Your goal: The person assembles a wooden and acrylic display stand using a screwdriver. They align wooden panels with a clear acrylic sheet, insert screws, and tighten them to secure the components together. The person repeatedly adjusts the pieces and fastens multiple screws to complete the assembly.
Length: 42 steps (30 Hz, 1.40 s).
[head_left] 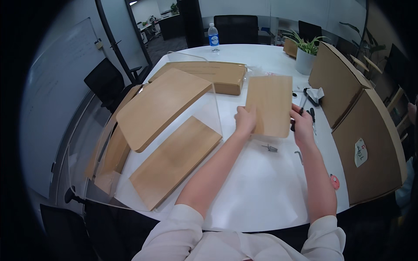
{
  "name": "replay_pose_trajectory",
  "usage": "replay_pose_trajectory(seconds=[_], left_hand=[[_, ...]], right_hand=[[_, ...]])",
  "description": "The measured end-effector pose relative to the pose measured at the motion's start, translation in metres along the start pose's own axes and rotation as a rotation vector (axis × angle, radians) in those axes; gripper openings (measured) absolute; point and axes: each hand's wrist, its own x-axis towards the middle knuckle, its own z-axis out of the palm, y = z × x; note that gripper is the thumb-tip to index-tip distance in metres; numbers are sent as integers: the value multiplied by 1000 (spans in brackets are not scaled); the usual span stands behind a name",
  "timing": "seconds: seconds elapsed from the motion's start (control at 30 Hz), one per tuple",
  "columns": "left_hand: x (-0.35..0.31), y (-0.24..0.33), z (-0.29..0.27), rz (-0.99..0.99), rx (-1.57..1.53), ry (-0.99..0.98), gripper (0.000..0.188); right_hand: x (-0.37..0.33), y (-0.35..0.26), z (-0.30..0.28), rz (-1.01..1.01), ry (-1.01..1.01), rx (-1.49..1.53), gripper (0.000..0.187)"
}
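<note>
A small light-wood board (271,102) with rounded corners is raised above the white table. My left hand (247,119) is closed on its lower left edge, fingers partly behind it. Beside its right edge, my right hand (303,125) is closed around a black-handled screwdriver (293,125) whose shaft seems to point up and away. The right fingertips are close to the board's edge; whether they touch it I cannot tell. Just below the board lies a small cluster of metal screws (271,148). An L-shaped hex key (299,157) rests by my right forearm.
Larger wooden boards (175,162) and clear acrylic panels lie left, before a cardboard box (209,71). Cardboard sheets (368,143) stand along the right edge. Further tools (312,116), a red round item (334,182), a potted plant (306,61) and a water bottle (214,39) are on the table (257,195).
</note>
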Motion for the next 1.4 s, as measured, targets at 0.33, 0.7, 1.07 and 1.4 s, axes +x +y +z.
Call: replay_pose_trajectory(seconds=[0.33,0.7,1.07,1.4], left_hand=[[-164,31,-55,311,-264,-273,67],[-247,-9,-168,714,140,-144,77],[-290,-31,-271,348,-436,-426,56],[-246,3,-272,261,-746,-127,34]], right_hand=[[-184,-73,-30,-309,-30,-307,35],[-278,-8,17,-626,141,-377,14],[-282,-13,64,-1330,-69,-785,40],[-267,-19,59,-1387,1,-902,43]])
